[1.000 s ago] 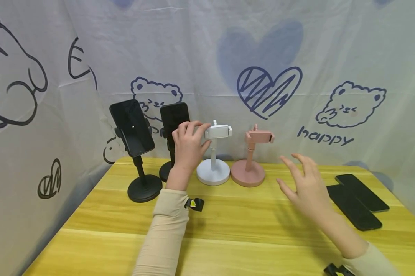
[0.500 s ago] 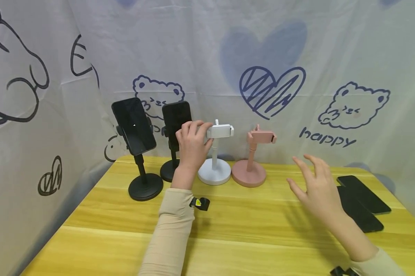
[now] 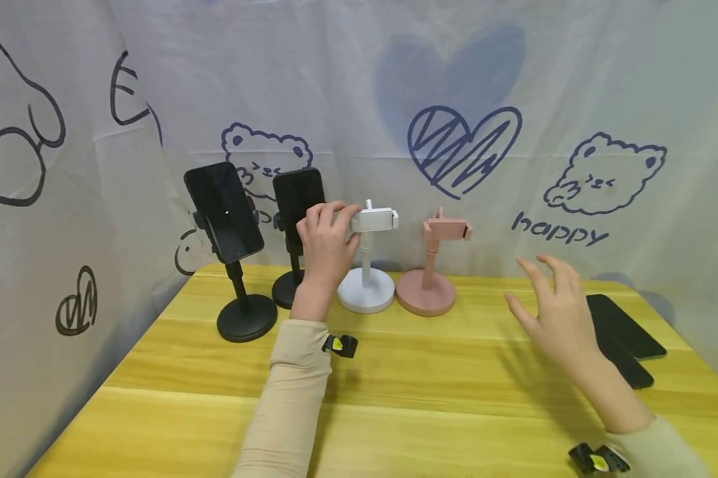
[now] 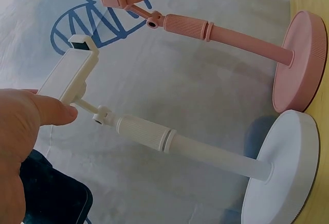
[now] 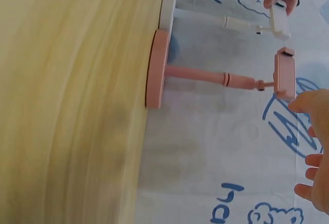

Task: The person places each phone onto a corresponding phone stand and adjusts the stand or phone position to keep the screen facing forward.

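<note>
My left hand [image 3: 326, 249] grips the left end of the clamp [image 3: 375, 220] on a white phone stand, its thumb [image 4: 57, 112] along the clamp's lower edge in the left wrist view. The stand's round white base [image 3: 366, 292] rests on the table. Just right of it stands a pink phone stand [image 3: 427, 293], its clamp holding no phone. Off to the right, my right hand [image 3: 565, 318] hovers over the table with spread, relaxed fingers and nothing in them. Two dark phones [image 3: 628, 325] lie overlapping on the table beyond it, partly covered by this hand.
At the left, a black stand [image 3: 247, 318] carries a tilted phone [image 3: 224, 212]. A second black stand with a phone [image 3: 298, 192] stands behind my left hand, partly hidden. A patterned cloth [image 3: 466, 66] hangs behind the wooden table [image 3: 430, 405].
My right hand has shifted to the right, away from the pink stand and in front of the flat phones. The left hand stays at the white clamp; the view shifts slightly.
</note>
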Demonstrator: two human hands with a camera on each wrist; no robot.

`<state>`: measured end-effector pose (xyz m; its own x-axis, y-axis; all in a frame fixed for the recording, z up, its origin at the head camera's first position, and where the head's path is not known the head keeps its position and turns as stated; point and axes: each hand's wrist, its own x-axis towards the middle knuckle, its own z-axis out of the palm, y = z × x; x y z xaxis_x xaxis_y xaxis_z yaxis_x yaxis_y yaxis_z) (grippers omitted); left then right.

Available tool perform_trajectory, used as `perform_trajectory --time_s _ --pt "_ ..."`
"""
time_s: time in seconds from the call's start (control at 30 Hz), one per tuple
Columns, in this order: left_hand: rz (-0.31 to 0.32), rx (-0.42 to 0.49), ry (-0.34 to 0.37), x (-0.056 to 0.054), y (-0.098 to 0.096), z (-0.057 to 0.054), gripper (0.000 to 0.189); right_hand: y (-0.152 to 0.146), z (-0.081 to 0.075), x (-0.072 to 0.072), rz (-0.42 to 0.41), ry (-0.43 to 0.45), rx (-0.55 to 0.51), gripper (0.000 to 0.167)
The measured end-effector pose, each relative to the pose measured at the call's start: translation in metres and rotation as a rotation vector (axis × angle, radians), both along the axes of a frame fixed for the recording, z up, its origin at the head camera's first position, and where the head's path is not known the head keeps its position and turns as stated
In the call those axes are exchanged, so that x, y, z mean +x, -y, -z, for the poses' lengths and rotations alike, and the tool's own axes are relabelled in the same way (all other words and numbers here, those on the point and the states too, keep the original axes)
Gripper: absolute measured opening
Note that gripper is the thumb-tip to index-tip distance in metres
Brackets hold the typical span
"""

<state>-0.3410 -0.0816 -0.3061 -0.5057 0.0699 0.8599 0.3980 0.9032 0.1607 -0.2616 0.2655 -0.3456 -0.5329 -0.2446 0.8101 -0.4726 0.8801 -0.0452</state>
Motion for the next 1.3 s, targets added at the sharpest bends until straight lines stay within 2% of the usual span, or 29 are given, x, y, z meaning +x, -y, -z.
perform_trajectory --time_s 0.1,0.3,0.63,0.9,1.3 --pt "0.003 0.003 0.004 0.0 0.001 0.001 0.031 -0.005 -0.002 -0.001 0.031 0.04 -0.016 0.055" --pt "0.016 0.004 0.005 0.001 0.001 0.001 0.032 -0.019 -0.004 -0.003 0.089 0.097 -0.054 0.063" --pt "0.011 0.007 0.027 0.003 0.001 0.0 0.032 -0.043 -0.002 -0.011 0.159 0.205 -0.084 0.061" --pt "0.014 0.01 0.036 0.003 0.001 0.0 0.032 -0.059 0.006 -0.017 0.22 0.287 -0.101 0.058" --pt "0.01 0.01 0.026 0.002 0.001 0.001 0.032 -0.083 0.015 -0.026 0.319 0.492 -0.094 0.062"
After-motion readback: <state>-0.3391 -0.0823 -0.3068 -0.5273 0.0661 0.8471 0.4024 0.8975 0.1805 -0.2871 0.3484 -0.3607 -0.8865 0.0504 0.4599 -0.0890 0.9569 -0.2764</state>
